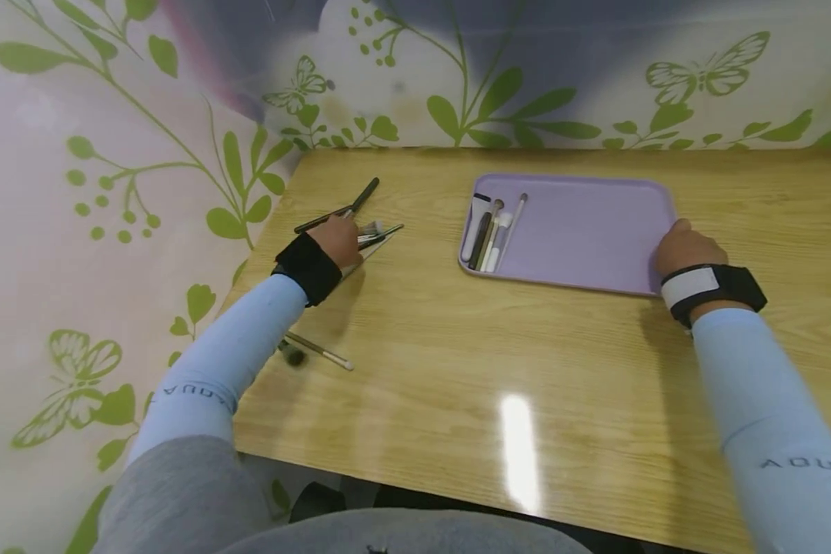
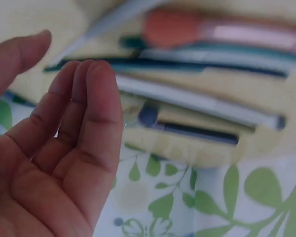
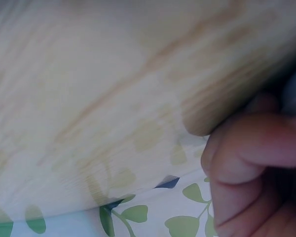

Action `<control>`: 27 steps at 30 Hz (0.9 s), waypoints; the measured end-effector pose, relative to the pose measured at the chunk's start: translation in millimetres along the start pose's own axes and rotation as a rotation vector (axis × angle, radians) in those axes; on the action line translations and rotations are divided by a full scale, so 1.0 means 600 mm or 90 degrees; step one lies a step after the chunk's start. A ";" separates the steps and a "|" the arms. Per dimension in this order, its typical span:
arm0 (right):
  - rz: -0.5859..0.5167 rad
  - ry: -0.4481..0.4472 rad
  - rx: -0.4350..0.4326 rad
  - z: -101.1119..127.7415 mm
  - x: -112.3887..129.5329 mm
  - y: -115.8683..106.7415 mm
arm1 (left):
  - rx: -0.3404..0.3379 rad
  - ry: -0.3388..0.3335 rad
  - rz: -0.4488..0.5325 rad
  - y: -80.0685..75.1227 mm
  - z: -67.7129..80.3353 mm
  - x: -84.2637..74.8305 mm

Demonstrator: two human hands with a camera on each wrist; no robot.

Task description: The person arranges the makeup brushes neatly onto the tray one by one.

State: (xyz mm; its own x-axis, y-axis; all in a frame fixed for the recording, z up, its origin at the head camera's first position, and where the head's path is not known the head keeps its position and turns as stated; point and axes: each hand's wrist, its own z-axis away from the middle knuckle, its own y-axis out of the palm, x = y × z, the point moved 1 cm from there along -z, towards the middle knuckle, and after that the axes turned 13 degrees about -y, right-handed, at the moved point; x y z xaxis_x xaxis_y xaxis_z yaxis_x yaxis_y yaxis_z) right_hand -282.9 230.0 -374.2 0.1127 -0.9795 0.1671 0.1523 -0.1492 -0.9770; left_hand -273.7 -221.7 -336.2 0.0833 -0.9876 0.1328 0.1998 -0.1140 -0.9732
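My left hand is over a loose group of makeup brushes on the left of the table. In the left wrist view its thumb and fingers stand apart, with slim brush handles behind the gap; no grip on any of them shows. At the right, my right hand grips the right edge of a lilac tray, its fingers curled in the right wrist view. Several makeup brushes lie side by side at the tray's left end.
Two dark-handled brushes lie beyond my left hand. Nearer me, a slim brush and a dark round-headed brush lie by the table's left edge. A leaf-patterned wall borders the wooden table at left and back.
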 end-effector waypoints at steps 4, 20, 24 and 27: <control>-0.006 0.001 -0.006 0.000 -0.007 -0.005 | 0.036 0.012 0.024 0.020 0.015 0.001; 0.008 -0.015 -0.007 0.004 0.003 -0.001 | -0.072 0.110 0.001 0.047 0.036 -0.007; 0.016 -0.012 -0.010 0.004 0.004 0.001 | -0.075 0.261 0.015 0.055 0.043 -0.024; 0.020 -0.009 -0.013 0.004 0.005 0.002 | -0.087 0.365 0.006 0.058 0.054 -0.047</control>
State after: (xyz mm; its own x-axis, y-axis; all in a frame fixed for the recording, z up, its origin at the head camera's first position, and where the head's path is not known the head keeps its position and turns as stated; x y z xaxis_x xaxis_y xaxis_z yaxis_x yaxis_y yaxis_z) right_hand -279.7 227.2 -374.7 0.1314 -0.9817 0.1381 0.1287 -0.1213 -0.9842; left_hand -237.2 -194.1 -367.6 -0.4643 -0.8848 0.0388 0.0701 -0.0804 -0.9943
